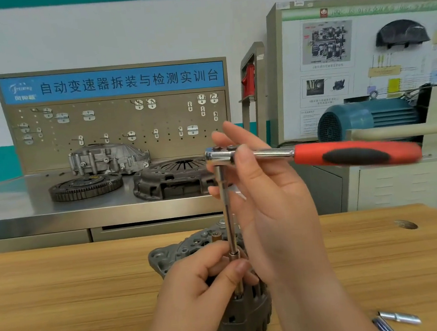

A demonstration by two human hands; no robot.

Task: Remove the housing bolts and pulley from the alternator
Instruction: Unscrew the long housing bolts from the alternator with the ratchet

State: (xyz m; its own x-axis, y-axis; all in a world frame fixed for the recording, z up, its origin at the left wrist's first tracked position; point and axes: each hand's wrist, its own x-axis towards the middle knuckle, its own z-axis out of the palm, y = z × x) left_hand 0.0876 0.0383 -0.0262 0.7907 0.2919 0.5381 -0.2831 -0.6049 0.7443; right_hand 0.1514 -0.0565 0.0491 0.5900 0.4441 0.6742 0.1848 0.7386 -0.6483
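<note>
The grey alternator [242, 312] stands on the wooden table [65, 300], its housing face up. A ratchet wrench [355, 153] with a red and black handle sits atop a long vertical extension bar [228, 217] whose socket end meets the housing. My left hand [198, 295] pinches the lower end of the extension at the socket. My right hand [265, 192] holds the ratchet head, thumb on its side, fingers straight behind it. The bolt under the socket is hidden.
Metal sockets [399, 318] lie on the table at the lower right. A hole [406, 224] marks the table's right side. Behind stands a steel bench [15, 206] with a flywheel [85, 184], clutch cover [173, 177] and gearbox casing [107, 158]. A blue motor [362, 119] sits right.
</note>
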